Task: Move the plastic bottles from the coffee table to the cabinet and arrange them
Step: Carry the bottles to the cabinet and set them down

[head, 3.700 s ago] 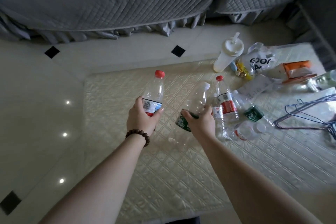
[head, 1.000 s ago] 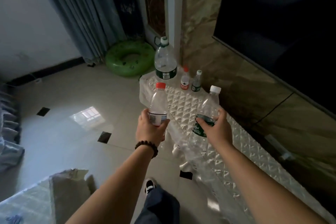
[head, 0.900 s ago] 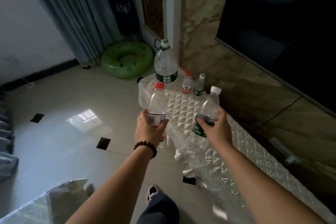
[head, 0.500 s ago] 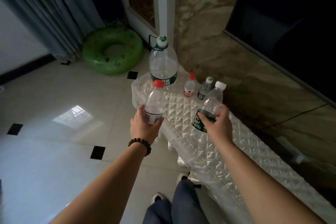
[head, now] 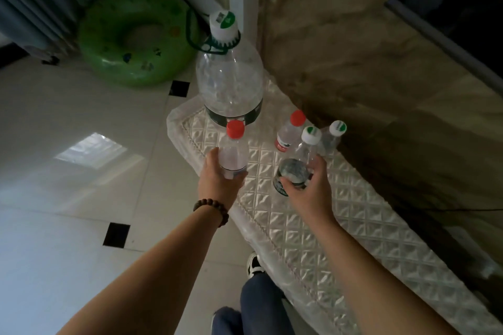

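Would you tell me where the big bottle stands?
The big bottle stands at the cabinet top's far end, left of the small red-capped bottle.

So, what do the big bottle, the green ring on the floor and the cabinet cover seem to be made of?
Big bottle: clear, thin plastic; you see through it.
Green ring: probably glossy inflatable vinyl; smooth, puffed, with highlights.
Cabinet cover: likely shiny quilted fabric or plastic; the diamond pattern glints.
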A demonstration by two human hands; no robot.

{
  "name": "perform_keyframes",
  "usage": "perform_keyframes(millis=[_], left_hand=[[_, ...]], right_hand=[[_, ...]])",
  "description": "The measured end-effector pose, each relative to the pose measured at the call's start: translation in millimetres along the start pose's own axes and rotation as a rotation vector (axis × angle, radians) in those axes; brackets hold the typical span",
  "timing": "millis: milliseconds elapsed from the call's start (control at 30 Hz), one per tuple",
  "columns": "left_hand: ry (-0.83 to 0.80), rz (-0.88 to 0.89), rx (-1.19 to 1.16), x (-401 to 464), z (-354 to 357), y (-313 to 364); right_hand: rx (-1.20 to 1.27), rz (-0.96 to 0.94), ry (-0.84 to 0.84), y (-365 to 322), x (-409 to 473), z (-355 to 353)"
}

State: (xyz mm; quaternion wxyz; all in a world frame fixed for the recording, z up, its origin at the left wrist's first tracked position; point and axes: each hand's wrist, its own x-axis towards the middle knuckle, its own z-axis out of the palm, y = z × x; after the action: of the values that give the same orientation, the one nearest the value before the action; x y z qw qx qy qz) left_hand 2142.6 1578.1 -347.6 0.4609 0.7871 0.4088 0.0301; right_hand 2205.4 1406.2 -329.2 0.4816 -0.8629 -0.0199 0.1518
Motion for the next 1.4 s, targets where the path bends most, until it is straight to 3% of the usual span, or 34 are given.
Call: perform_keyframes(millis=[233, 767, 1133, 1400], left_hand=[[0.039, 0.07, -0.043, 52.6, 38.6, -14.4], [0.039, 0.137, 0.11, 75.2, 61.9, -38.5], [0.065, 0.234, 0.381, 26.1, 2.5, -2.3], [0.102, 0.285, 0.51, -67.9, -79.8, 36.0]], right_hand=[[-0.015, -0.113, 0.02, 33.6, 36.8, 38.8], [-0.108, -0.075, 0.012, 59.7, 51.2, 57.4], [-0.161, -0.137, -0.044, 18.5, 14.5, 17.1], [-0.402, -0.219, -0.042, -56.8, -62.3, -34.6]])
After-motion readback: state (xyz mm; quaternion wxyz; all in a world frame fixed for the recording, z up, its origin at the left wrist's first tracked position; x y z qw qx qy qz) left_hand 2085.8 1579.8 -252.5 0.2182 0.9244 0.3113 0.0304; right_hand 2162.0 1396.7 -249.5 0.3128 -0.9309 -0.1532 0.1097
